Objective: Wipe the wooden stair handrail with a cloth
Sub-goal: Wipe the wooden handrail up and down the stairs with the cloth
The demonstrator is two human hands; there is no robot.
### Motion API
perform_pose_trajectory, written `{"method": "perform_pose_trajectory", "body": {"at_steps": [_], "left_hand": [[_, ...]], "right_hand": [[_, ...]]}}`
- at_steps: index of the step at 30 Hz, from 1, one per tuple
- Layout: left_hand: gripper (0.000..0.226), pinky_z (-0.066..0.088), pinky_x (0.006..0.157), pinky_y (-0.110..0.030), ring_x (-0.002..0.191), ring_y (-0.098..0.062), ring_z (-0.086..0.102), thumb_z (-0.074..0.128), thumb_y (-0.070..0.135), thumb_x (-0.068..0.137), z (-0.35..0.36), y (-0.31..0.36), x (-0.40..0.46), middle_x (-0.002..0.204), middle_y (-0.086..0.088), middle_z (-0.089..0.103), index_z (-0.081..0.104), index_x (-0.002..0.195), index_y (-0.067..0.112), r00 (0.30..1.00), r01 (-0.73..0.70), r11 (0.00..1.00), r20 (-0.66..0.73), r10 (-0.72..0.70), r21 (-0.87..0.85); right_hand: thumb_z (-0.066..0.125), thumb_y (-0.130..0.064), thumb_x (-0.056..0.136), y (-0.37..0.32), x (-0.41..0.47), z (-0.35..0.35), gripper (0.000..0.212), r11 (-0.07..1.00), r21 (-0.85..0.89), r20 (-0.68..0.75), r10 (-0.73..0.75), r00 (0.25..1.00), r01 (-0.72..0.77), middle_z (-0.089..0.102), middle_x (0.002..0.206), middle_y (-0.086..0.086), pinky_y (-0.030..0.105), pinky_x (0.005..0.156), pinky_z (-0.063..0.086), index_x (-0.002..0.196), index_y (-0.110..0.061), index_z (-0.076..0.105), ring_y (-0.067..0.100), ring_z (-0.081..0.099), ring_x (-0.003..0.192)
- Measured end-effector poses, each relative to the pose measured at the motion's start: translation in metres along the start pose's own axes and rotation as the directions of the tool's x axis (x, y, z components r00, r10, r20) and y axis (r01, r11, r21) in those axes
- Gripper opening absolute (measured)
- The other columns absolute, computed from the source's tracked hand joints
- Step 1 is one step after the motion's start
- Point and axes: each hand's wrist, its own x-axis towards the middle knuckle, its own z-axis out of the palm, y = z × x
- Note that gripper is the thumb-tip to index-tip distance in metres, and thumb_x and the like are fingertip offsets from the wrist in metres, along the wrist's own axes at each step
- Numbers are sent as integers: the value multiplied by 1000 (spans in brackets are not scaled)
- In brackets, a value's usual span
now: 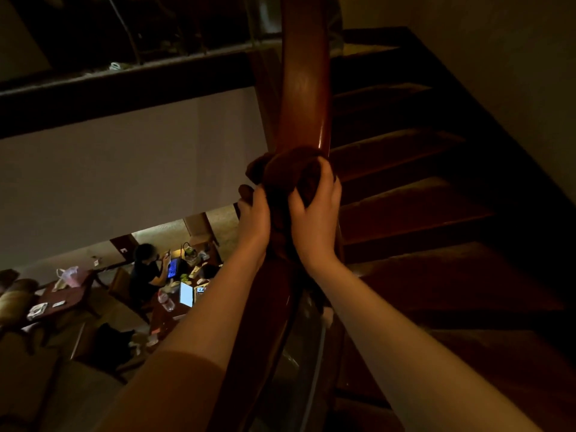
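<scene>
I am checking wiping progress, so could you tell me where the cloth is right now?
In the head view the dark cloth sits at centre frame, bunched over the wooden handrail, gripped by the left hand and the right hand, with the stairs to its right.

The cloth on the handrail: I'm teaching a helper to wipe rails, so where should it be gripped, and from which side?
Grip the dark cloth where it drapes over the wooden handrail, one hand from each side. The left hand and right hand already do so; the rounded rail probably suits that wrap.
</scene>
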Motion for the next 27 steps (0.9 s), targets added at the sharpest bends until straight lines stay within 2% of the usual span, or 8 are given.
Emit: {"method": "perform_pose_trajectory", "body": {"at_steps": [6,10,12,14,18,22,25,27], "left_hand": [[52,47,91,-42,99,-20,55,36,45,95,3,4,-5,122,-7,54,29,137,17,987,-67,990,-140,84,121],[49,46,72,-22,76,-1,51,30,24,100,-4,1,-17,104,11,52,15,147,29,962,-238,954,-91,257,182],[42,46,69,-20,74,1,51,29,21,101,-13,-13,-25,100,8,57,33,142,26,962,-243,934,-61,267,260],[32,49,75,-29,83,-8,58,31,26,101,-26,-32,-35,104,-1,63,52,125,21,978,-180,943,-55,203,280],[31,46,64,-31,74,-18,58,33,31,100,-58,-73,-62,81,1,60,59,103,14,993,-61,921,-70,95,384],[47,47,87,-45,93,-33,58,25,41,99,-80,-87,-71,98,-15,62,59,102,9,998,62,808,-48,-42,585],[23,42,59,-32,74,-34,57,41,20,95,-85,-67,-59,74,-10,56,55,85,4,996,-25,786,-53,73,618],[17,33,51,-27,61,-21,51,41,8,93,-85,-51,-57,70,-1,51,57,99,6,995,-62,811,-30,97,582]], "right_hand": [[52,-26,94,-1,34,5,52,971,-202,3,-131,991,128,24,150,16,52,104,37,143,-17,35,31,28,138],[57,-13,91,0,14,3,53,937,-289,0,-204,979,196,26,149,18,53,106,35,140,-14,39,32,26,139],[60,-7,88,3,-9,0,53,911,-330,43,-247,968,248,26,150,17,55,109,30,138,-14,44,32,20,141],[63,-5,84,7,-37,-1,51,869,-371,121,-303,945,326,32,150,12,57,112,22,133,-15,51,30,16,143],[69,-15,81,17,-78,-1,44,697,-502,286,-425,859,512,49,140,6,57,110,13,123,-17,60,28,30,139],[67,-24,79,11,-75,-3,39,502,-581,475,-431,767,641,53,137,6,60,108,15,117,-16,64,26,37,136],[60,-33,86,-8,-51,3,37,366,-596,637,-325,698,715,46,143,6,56,112,8,117,-14,63,23,25,142],[50,-38,92,-20,-37,13,35,339,-599,701,-216,679,726,43,144,6,55,113,0,116,-15,64,22,16,145]]}}
